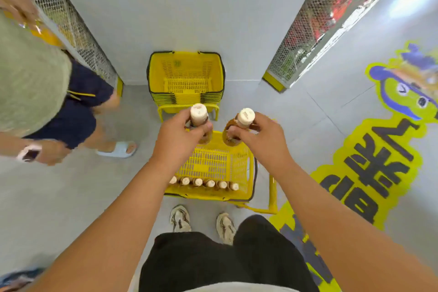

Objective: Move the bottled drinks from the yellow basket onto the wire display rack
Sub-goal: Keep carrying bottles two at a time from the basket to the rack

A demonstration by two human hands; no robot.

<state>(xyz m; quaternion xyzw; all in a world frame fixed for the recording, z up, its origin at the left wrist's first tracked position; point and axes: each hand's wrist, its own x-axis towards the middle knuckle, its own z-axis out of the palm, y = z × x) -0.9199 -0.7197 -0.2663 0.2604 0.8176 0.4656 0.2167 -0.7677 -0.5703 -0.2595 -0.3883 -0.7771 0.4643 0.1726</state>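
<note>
Left grip: our left hand (176,136) curls round a cream-capped brown plastic bottle (199,116) above the yellow plastic basket (247,168).
Right grip: our right hand (258,136) clasps a second matching bottle (243,121).
Remaining: six capped bottles (203,183) line the basket's near wall.
Risk: we judge the passer-by's leg (102,125), left of the basket, could jostle us.

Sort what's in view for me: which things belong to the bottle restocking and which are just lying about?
Job:
left hand holding bottle
right hand holding second bottle
yellow basket with row of bottles
wire racks

Not the job:
stack of empty baskets
bystander
floor decal
</note>
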